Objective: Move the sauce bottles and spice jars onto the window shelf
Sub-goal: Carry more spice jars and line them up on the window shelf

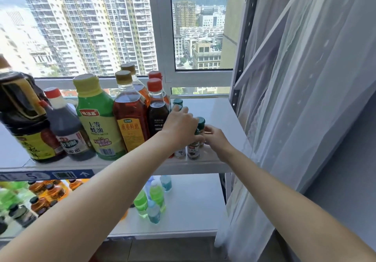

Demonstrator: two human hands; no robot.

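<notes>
While both my arms reach up to the window shelf point(219, 111), the head view shows my left hand point(181, 127) with its fingers curled down over the green caps of a small cluster of spice jars point(193, 149) that stand upright near the front edge of the shelf, just right of the sauce bottles point(130, 115). I judge this hand to be gripping at least the front jar by its top, though my knuckles hide the exact pinch. My right hand point(216, 137) comes in from the right, fingers loosely bent, fingertips touching or just beside another jar with a green cap point(201, 121) at the cluster's right side; I cannot tell whether it truly grips it. Further back, more green-capped jars point(178, 102) stand against the dark bottle with the red cap point(157, 109). The bare part of the shelf lies to the right and behind the cluster, so any jar still to be settled would go that way, upright, long axis vertical. My right hand is nearer that free space; my left is nearer the bottles. A lower shelf point(193, 200) carries small green and blue bottles point(151, 200), and a sheer curtain point(305, 99) hangs at my right.
</notes>
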